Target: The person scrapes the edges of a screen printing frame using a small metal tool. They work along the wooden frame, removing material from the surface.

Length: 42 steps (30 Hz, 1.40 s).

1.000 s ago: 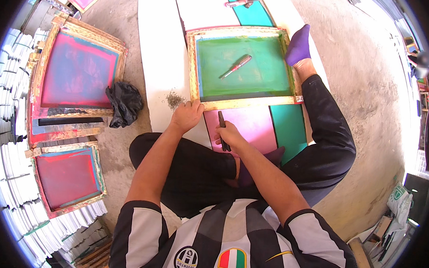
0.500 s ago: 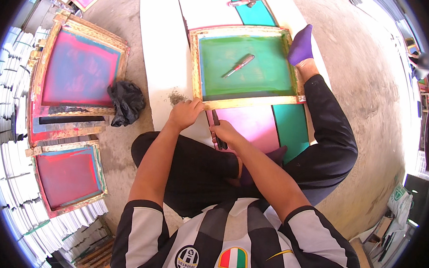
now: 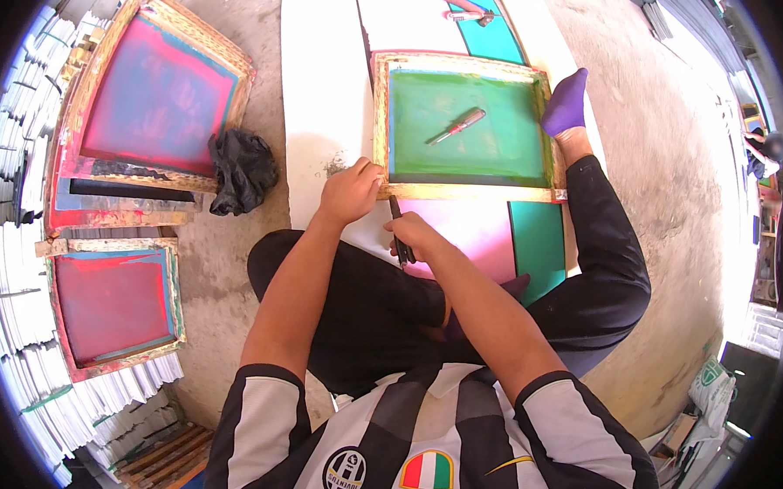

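The left hand point(image 3: 354, 191) clasps the near-left corner of a screen-printing frame point(image 3: 472, 193) lying on panels point(image 3: 324, 84), apparently steadying it; the right hand point(image 3: 418, 234), wrapped around dark pliers point(image 3: 396, 209), seems to need that bracing next.

Stained, dusty floor point(image 3: 645, 138), bright light

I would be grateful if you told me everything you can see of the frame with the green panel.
The frame is rectangular, its four pale, stained bars apparently wooden, around a streaky green panel with a bluish strip along its left side. It appears to lie flat across boards. A screwdriver lies slantwise on the panel. The left hand is at the near left corner, and a purple-socked foot is by the right bar; whether the foot touches it is unclear.
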Tool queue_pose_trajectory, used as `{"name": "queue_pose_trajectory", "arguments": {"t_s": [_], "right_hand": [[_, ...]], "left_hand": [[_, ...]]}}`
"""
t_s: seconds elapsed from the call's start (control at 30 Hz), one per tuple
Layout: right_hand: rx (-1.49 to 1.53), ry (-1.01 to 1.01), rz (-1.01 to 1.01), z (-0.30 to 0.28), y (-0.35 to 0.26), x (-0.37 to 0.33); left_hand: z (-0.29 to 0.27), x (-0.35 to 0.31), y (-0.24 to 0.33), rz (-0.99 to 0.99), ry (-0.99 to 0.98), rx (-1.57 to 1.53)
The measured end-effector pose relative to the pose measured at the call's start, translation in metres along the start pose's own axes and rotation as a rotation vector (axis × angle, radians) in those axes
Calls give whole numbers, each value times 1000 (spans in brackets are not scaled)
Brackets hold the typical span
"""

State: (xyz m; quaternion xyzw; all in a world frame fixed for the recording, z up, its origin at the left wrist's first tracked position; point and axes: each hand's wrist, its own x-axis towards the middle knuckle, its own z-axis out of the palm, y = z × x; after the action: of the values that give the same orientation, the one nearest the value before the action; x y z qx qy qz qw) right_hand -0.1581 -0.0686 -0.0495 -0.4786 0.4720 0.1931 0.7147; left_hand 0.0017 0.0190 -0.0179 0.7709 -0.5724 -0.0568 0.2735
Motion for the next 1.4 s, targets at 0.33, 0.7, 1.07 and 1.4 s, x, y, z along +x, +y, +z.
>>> {"name": "queue_pose_trajectory", "arguments": {"t_s": [0.33, 0.7, 1.07, 1.4], "right_hand": [[-51, 99, -64, 9, -3, -4], [-799, 216, -71, -6, -44, -39], [-968, 370, -188, -13, -22, -19], [-1077, 203, -302, -21, -40, -40]], "left_hand": [[-1, 2, 0, -54, 59, -39], [1, 9, -5, -77, 119, -108], [6, 18, -4, -144, 115, -174], [10, 17, -11, -227, 66, -193]]}}
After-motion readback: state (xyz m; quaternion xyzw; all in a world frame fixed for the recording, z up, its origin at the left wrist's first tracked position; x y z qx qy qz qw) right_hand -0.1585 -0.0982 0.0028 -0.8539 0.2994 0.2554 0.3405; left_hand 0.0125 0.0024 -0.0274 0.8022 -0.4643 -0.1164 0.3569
